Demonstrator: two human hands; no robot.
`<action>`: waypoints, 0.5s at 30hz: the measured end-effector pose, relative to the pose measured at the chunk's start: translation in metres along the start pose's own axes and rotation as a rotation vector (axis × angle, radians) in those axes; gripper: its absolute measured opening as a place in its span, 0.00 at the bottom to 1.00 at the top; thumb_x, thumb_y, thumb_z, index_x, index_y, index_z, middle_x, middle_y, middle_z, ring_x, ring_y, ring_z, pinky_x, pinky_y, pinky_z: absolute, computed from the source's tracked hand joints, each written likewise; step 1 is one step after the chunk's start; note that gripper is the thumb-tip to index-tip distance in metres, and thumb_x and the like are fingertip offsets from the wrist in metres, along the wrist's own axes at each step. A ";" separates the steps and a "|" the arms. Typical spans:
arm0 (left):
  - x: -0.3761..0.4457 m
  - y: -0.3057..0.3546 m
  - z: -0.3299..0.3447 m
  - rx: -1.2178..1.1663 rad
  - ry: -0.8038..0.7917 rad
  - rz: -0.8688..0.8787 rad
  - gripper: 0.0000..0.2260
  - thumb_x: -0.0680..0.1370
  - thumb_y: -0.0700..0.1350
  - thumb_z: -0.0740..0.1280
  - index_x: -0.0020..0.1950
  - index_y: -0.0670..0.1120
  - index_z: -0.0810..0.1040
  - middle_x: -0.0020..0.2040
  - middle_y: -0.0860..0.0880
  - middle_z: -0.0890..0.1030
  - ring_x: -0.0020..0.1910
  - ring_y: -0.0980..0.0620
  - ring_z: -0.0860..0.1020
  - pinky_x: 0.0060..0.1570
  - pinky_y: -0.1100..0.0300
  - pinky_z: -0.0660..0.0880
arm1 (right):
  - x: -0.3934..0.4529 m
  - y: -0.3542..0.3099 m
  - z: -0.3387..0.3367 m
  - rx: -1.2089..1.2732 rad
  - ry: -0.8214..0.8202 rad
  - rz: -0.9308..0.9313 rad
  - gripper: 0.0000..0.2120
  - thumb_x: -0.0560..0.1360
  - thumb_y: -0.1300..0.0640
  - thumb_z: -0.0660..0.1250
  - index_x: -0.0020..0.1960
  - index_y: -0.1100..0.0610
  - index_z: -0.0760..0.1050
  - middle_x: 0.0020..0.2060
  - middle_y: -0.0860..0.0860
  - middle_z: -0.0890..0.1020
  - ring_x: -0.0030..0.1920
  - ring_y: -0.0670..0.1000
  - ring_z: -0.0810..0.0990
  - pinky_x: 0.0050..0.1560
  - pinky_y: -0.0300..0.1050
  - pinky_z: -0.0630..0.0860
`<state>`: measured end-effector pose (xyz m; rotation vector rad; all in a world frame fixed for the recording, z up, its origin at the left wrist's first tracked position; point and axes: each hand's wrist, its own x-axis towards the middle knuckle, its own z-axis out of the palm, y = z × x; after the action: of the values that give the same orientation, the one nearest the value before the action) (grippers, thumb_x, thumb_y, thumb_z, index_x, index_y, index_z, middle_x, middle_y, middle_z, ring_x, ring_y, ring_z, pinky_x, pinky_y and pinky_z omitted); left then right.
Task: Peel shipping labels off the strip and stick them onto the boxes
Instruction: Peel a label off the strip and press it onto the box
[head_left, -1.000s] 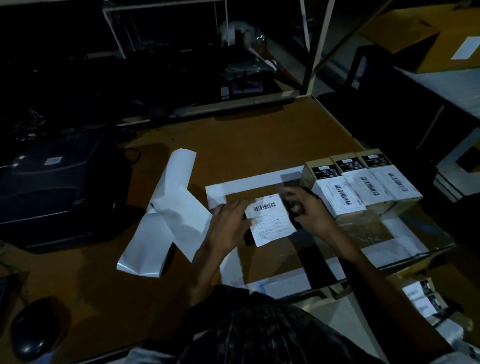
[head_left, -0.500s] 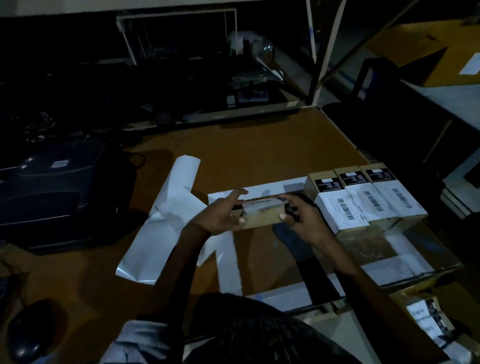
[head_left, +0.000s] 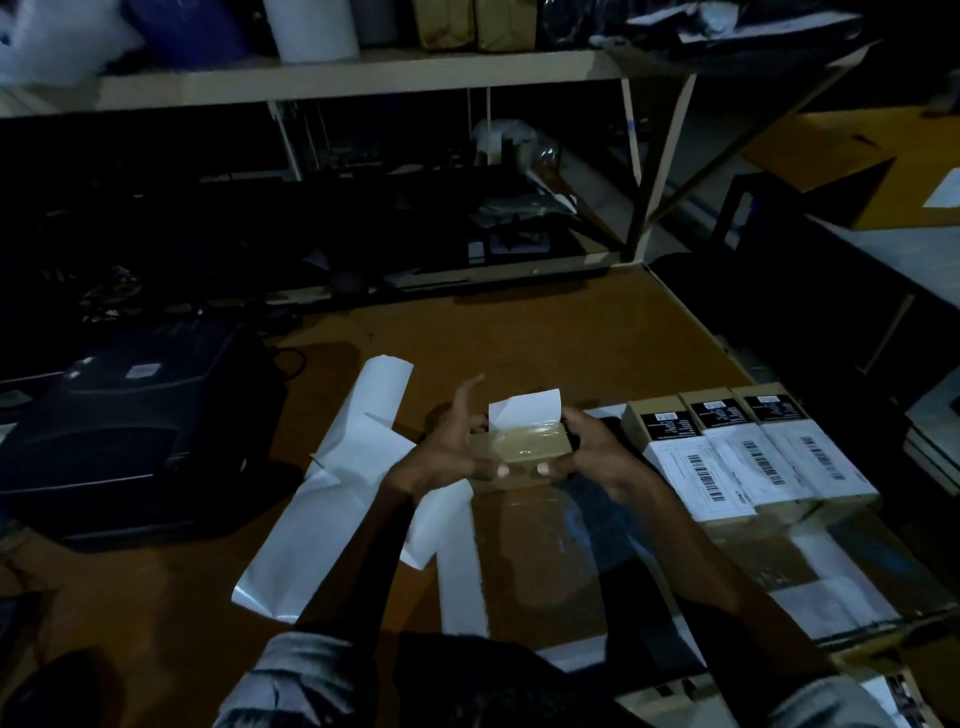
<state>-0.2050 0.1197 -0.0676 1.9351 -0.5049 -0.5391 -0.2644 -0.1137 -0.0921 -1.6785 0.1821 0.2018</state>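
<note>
Both my hands hold a small brown box (head_left: 519, 447) above the table. My left hand (head_left: 447, 452) grips its left end, thumb on the near edge and index finger sticking up. My right hand (head_left: 597, 452) grips its right end. A white shipping label (head_left: 524, 408) stands up from the box's far edge, partly stuck and folded over. Three labelled boxes (head_left: 748, 457) lie side by side to the right. The white backing strip (head_left: 343, 478), empty and creased, lies on the table at my left.
A large flat taped carton (head_left: 545, 566) lies under my hands and the labelled boxes. A dark printer (head_left: 124, 431) sits at the left. A mouse (head_left: 62, 686) is at the lower left. Shelving (head_left: 363, 78) runs behind the table.
The box lay flat with the label face up; I have lifted and turned it toward me, so the label now hangs over its far edge. The camera has tilted up.
</note>
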 end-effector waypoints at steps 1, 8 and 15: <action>0.001 -0.001 0.000 -0.008 -0.012 0.006 0.56 0.61 0.46 0.85 0.76 0.67 0.51 0.67 0.46 0.73 0.66 0.50 0.72 0.62 0.48 0.77 | 0.001 0.002 0.001 0.028 0.001 0.009 0.37 0.65 0.74 0.77 0.69 0.53 0.73 0.60 0.52 0.83 0.60 0.53 0.81 0.48 0.49 0.83; 0.011 -0.007 -0.003 -0.019 -0.091 0.050 0.40 0.64 0.36 0.81 0.72 0.55 0.70 0.64 0.54 0.78 0.65 0.52 0.75 0.59 0.53 0.80 | 0.002 0.015 0.005 0.077 -0.002 0.036 0.38 0.61 0.71 0.81 0.67 0.52 0.75 0.58 0.53 0.83 0.59 0.55 0.81 0.49 0.55 0.83; 0.017 -0.002 -0.007 0.104 -0.149 0.050 0.30 0.64 0.37 0.81 0.64 0.50 0.80 0.59 0.51 0.81 0.58 0.53 0.78 0.56 0.54 0.80 | -0.006 0.011 0.005 0.051 -0.002 -0.006 0.31 0.62 0.70 0.81 0.62 0.57 0.78 0.55 0.54 0.84 0.56 0.53 0.83 0.43 0.46 0.82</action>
<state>-0.1869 0.1159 -0.0695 1.9840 -0.6858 -0.6390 -0.2726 -0.1097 -0.1022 -1.6284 0.1793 0.1930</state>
